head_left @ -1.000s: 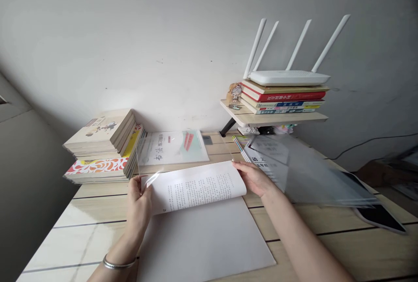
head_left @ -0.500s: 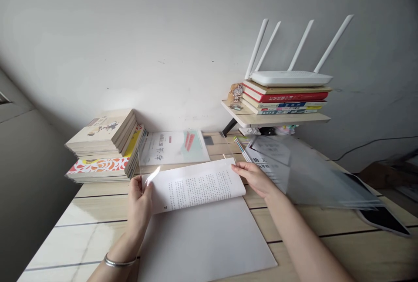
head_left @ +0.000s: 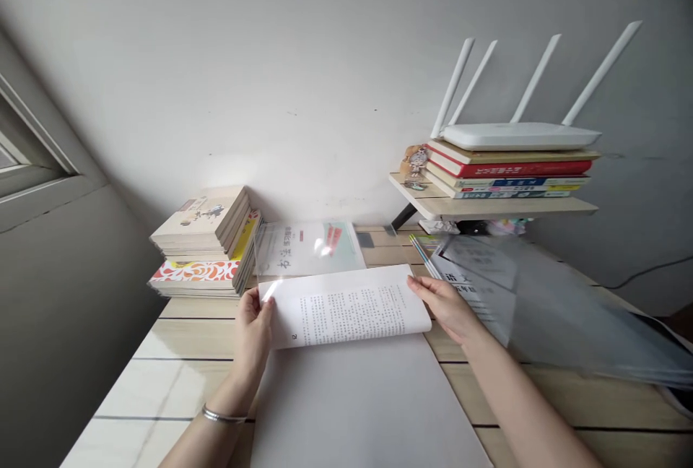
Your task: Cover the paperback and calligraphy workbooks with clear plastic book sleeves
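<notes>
A printed page (head_left: pixel 351 313), curved over and covered in small text, spans the space between both hands. My left hand (head_left: pixel 256 316), with a silver bangle at the wrist, pinches its left edge together with a clear plastic sheet. At the upper right corner, my right hand (head_left: pixel 441 302) has thumb and fingers closed on the page. A large blank white sheet (head_left: pixel 357 403) extends below it toward me. Behind the page, a book with a white and green cover (head_left: pixel 308 248) shows through the clear plastic.
Stacked books (head_left: pixel 200 226) stand at the back left. A white router (head_left: pixel 520 137) tops more books on a raised shelf (head_left: pixel 487 209). Translucent plastic sheets (head_left: pixel 574 316) and booklets (head_left: pixel 465 276) lie on the right of the wooden table (head_left: pixel 184 378).
The view has turned left, shifting everything right in the picture and showing more of a window frame. Both hands keep their hold on the page, which looks slightly more level.
</notes>
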{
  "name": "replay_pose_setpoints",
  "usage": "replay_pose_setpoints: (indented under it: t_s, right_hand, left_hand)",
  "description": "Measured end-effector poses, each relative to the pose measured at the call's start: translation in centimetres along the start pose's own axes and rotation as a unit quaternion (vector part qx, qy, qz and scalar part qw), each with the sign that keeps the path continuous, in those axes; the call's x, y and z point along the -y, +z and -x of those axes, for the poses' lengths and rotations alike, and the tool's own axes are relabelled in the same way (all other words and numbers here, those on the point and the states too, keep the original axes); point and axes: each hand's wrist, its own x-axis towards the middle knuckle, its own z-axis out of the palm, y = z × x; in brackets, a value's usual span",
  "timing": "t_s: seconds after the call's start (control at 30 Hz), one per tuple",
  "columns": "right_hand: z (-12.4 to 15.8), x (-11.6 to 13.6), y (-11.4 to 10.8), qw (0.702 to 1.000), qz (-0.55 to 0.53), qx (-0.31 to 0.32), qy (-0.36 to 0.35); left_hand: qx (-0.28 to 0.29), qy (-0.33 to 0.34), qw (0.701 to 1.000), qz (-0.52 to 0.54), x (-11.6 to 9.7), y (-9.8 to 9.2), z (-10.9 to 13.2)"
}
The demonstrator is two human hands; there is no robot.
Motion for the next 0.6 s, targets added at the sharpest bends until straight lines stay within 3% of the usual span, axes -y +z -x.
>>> replay_pose_setpoints:
  t_s: [0.2,0.4,0.6]
  right_hand:
    - [-0.2,-0.8,0.6,0.999,-0.022,-0.049,-0.003]
    - [0.7,0.6,0.7,0.996,-0.077,0.035,0.008]
    - [0.3,0.3,1.3,0.998,-0.031,-0.039,-0.027]
  left_hand:
    - [0.035,-0.029,0.999,0.028,-0.1,0.0,-0.1]
    - [0.014,-0.02,0.999,0.04,0.0,0.3,-0.9]
    - [0.023,-0.005,0.999,0.042,-0.5,0.3,-1.1]
